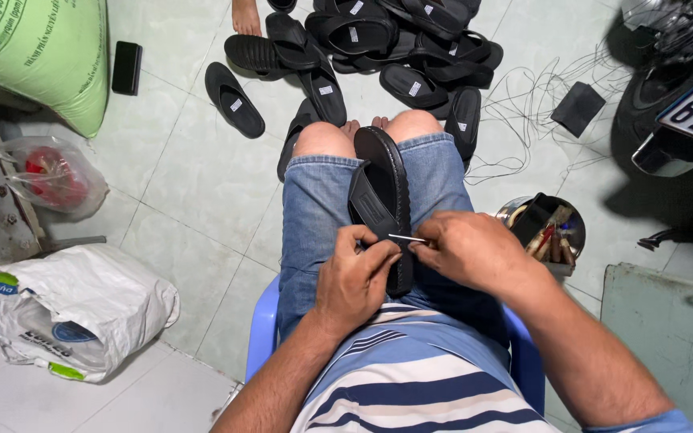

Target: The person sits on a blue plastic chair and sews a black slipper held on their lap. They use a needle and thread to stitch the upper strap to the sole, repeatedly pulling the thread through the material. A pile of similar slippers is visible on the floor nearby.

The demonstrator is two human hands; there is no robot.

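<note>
One black sandal (384, 188) is lying along your lap, and you are stitching it: your left hand (356, 277) is pinching its strap edge while your right hand (460, 250) is gripping a thin needle (407, 238). Roughly a dozen more sandals (378, 48), possibly unfinished, are waiting on the tiled floor (194, 168) ahead.

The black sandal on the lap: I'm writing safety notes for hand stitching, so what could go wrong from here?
1. The needle sits pinched between the left hand and right hand; a slip could prick a fingertip.
2. The black sandal only rests on the thighs and might slide off.
</note>
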